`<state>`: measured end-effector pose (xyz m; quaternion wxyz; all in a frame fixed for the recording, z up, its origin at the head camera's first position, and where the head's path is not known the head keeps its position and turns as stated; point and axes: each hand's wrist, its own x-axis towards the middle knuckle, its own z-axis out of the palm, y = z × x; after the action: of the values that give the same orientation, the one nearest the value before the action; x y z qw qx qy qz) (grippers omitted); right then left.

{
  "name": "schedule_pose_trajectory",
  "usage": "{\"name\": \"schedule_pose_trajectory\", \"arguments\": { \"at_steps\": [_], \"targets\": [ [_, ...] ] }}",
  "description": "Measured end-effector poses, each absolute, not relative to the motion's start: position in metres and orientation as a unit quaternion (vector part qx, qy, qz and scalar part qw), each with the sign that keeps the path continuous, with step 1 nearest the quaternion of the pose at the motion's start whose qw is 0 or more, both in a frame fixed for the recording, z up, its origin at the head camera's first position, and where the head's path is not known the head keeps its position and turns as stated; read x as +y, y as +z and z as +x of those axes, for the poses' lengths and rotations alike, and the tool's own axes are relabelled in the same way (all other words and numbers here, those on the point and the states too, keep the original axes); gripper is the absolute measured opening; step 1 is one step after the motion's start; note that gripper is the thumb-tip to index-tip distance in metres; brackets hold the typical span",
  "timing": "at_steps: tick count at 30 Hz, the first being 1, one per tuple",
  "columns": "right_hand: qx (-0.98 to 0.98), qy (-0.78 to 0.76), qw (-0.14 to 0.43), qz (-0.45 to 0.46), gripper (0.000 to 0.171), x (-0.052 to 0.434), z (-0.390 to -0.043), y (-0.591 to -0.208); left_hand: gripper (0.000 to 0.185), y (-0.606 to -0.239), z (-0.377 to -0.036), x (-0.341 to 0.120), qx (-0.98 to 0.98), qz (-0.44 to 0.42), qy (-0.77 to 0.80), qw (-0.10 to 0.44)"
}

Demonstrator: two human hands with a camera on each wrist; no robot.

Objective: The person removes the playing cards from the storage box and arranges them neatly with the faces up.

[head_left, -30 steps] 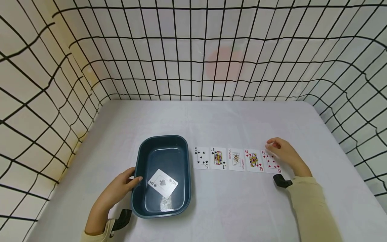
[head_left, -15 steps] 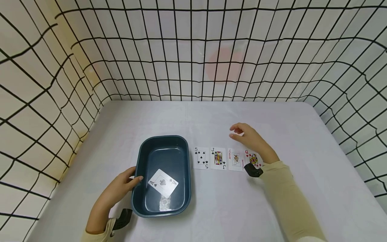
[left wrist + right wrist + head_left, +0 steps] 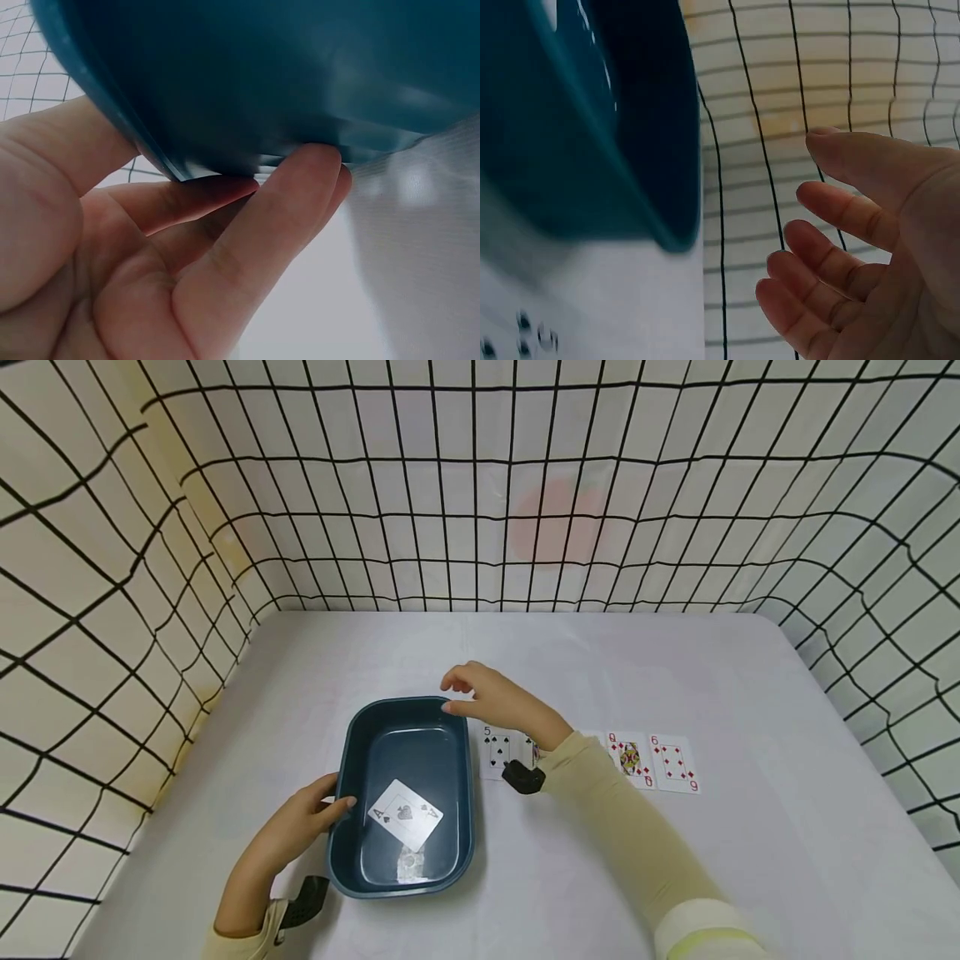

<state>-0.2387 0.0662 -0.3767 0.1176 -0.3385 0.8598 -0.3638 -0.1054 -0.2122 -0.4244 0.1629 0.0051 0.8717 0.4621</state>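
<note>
A dark blue plastic tub [image 3: 471,810] stands on the white table, and an ace of spades [image 3: 406,815] lies face up inside it. My left hand [image 3: 292,822] grips the tub's left side, thumb over the rim; in the left wrist view its fingers [image 3: 277,217] press the outer wall. My right hand [image 3: 498,697] hovers near the tub's far right corner with fingers loosely bent and nothing between them. To the tub's right runs a row of playing cards: the five of spades [image 3: 497,752], the queen of diamonds [image 3: 630,759] and the six of diamonds [image 3: 675,763] show, others hidden by my right arm.
Black grid netting [image 3: 480,485] over white cloth walls rises behind the table [image 3: 570,877] and along both sides. A small black device [image 3: 522,777] sits at my right wrist, close over the cards; another device [image 3: 305,903] is at the left wrist.
My right hand has swept left from the six of diamonds, over the row, to the tub's far corner. The six of diamonds is uncovered again. My left hand stays on the tub.
</note>
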Motion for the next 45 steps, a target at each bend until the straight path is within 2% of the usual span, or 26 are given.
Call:
{"name": "schedule_pose_trajectory", "arguments": {
  "at_steps": [10,17,22,28,32,41,45],
  "targets": [
    [0.841,-0.318,0.153,-0.410,0.037,-0.008,-0.213,-0.379,0.052,-0.424,-0.107,-0.215,0.865,0.014,0.471,0.173],
    [0.845,-0.274,0.170,-0.427,0.033,-0.041,-0.198,-0.400,0.053,-0.424,-0.107,-0.216,0.869,0.018,0.462,0.175],
    [0.874,-0.137,0.169,-0.435,0.049,-0.049,-0.187,-0.417,0.053,-0.425,-0.107,-0.215,0.869,0.018,0.462,0.174],
    [0.883,-0.017,0.207,-0.421,0.078,-0.051,-0.175,-0.424,0.049,-0.426,-0.106,-0.216,0.862,0.029,0.477,0.169],
    [0.884,0.034,0.191,-0.426,0.084,-0.051,-0.170,-0.424,0.049,-0.426,-0.106,-0.217,0.860,0.036,0.482,0.165],
    [0.897,0.023,0.188,-0.399,0.077,-0.051,-0.171,-0.427,0.051,-0.427,-0.107,-0.216,0.863,0.013,0.477,0.168],
    [0.900,-0.020,0.198,-0.386,0.064,-0.050,-0.174,-0.428,0.052,-0.427,-0.106,-0.215,0.864,0.012,0.475,0.166]
  ]
}}
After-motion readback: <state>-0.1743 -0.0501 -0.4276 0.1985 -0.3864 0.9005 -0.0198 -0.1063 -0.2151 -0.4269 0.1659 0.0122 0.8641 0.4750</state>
